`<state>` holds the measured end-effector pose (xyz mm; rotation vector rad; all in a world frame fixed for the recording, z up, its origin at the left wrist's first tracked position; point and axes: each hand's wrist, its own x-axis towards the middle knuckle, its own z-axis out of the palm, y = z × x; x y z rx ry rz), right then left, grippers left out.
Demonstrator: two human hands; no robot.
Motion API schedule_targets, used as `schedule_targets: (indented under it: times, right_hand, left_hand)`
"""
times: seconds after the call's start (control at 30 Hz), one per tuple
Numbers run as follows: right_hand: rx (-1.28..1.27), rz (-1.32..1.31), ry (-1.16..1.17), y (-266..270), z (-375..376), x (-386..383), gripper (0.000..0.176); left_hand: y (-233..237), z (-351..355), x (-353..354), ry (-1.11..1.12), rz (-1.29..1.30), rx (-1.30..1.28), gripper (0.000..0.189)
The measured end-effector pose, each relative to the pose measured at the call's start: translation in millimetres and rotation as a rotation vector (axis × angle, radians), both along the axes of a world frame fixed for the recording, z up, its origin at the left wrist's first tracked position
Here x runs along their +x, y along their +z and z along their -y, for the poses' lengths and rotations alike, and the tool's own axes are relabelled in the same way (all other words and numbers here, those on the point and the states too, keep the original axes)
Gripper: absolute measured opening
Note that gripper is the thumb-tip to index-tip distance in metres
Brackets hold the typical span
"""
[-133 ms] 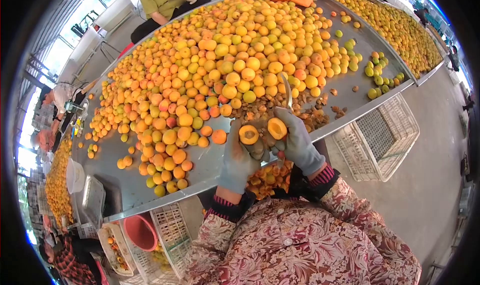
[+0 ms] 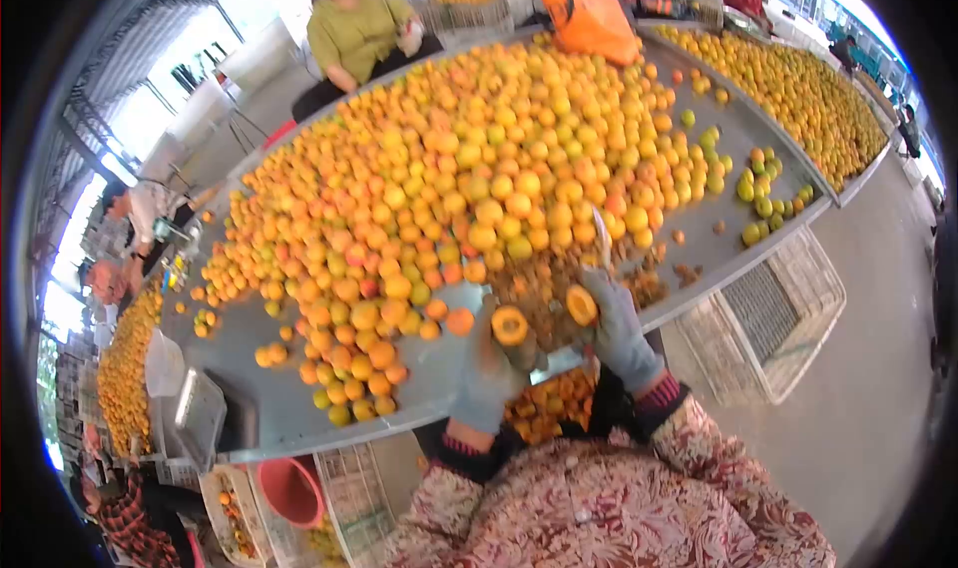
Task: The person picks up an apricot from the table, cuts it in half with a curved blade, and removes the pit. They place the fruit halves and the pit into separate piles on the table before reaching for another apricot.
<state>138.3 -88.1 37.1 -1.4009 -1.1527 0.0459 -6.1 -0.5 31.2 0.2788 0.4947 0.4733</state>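
My left hand (image 2: 491, 368), in a grey glove, is closed on an apricot half (image 2: 509, 324), its cut face turned up toward me. Opposite it, my right hand (image 2: 621, 333), gloved too, grips a second apricot half (image 2: 581, 305) and a knife (image 2: 601, 237) whose curved blade points up and away. A small gap separates the two halves. Just beyond my hands, brown apricot pits (image 2: 539, 286) lie scattered on the metal table (image 2: 299, 408). Below, between my forearms, cut apricots (image 2: 552, 404) are heaped, their container mostly hidden.
A large pile of whole apricots (image 2: 419, 179) covers much of the table. Greenish fruits (image 2: 763, 207) sit at its right edge, near a white crate (image 2: 768, 318) on the floor. An orange bag (image 2: 591, 21) lies at the back; a red bucket (image 2: 291, 493) stands lower left. Several people work around.
The view has tilted, so the table and hands sit lower in it. My hands have moved slightly apart, each keeping its apricot half.
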Motion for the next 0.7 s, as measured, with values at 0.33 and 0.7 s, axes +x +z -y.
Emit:
schedule_targets:
  times: [0.33,0.7]
  right_hand:
    - [-0.514,-0.647,-0.17,-24.6,-1.9,31.7,0.021]
    - [-0.017,-1.068,0.202,70.5,12.1,0.4,0.028]
  left_hand:
    - [-1.5,7.3,-7.4,-0.087,0.196,0.098,0.05]
    - [-1.8,11.8,-6.5,-0.193,0.258,0.018,0.058]
